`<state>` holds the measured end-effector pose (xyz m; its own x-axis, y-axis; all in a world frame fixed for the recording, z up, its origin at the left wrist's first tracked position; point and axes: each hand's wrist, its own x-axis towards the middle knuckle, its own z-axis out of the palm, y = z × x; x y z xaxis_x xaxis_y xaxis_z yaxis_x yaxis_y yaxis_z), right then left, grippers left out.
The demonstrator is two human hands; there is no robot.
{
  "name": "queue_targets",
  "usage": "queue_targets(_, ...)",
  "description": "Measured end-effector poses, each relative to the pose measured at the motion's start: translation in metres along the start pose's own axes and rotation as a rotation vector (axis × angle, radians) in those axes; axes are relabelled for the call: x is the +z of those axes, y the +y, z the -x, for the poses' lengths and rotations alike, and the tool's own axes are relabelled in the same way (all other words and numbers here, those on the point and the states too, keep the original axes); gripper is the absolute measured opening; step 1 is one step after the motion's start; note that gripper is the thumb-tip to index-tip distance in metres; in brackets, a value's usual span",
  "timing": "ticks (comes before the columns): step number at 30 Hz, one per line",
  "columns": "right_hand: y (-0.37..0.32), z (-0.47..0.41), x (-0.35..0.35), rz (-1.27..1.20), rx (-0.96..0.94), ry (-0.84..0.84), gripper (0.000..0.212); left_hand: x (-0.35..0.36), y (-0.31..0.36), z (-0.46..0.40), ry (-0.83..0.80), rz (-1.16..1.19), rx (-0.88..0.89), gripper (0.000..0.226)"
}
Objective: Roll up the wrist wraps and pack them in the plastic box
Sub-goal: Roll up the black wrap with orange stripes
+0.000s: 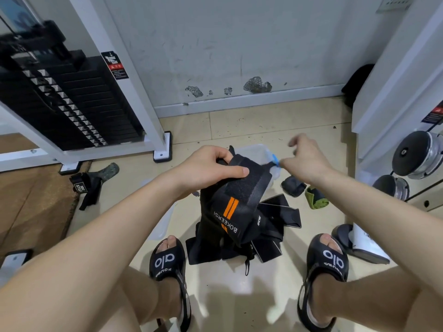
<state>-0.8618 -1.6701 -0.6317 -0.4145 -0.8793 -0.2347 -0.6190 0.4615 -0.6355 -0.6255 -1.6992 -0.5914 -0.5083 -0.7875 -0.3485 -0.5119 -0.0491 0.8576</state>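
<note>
The person is crouched over a tiled floor (239, 295) in black slides. The left hand (211, 167) grips the top end of a black wrist wrap (236, 202) with orange stripes, thumb clamped across the velcro patch, and the rest of the strap hangs down onto a heap of loose black wraps (268, 238) between the feet. The right hand (304, 161) is raised just beside it, fingers loosely curled and blurry, so it's hard to say whether it's pinching anything. The clear plastic box (254, 152) sits on the floor right behind both hands, mostly hidden, with a blue latch (274, 159) showing. Two already rolled wraps, one dark (293, 185) and one green-edged (316, 197), lie to the right of the box. A weight stack (69, 104) stands at the left.
</note>
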Motion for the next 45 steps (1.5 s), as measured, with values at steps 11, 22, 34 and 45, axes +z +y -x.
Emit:
queue_targets(11,-0.034,0.044,0.014,-0.157,-0.656,-0.393,0.031,-0.005,-0.002,0.001,0.017,-0.120,-0.024,0.028)
queue_targets(22,-0.027,0.038,0.017,0.052,-0.737,-0.241,0.026,0.005,-0.001,0.001,-0.144,0.004,0.025,0.015)
queue_targets(34,-0.028,0.038,0.009,0.250,-0.757,-0.065,0.043,-0.001,-0.004,-0.007,0.055,-0.004,0.047,0.012)
queue_targets(45,-0.053,0.039,-0.019,-0.766,-0.282,-0.189,0.054,-0.003,-0.004,-0.022,0.216,0.313,-0.111,0.047)
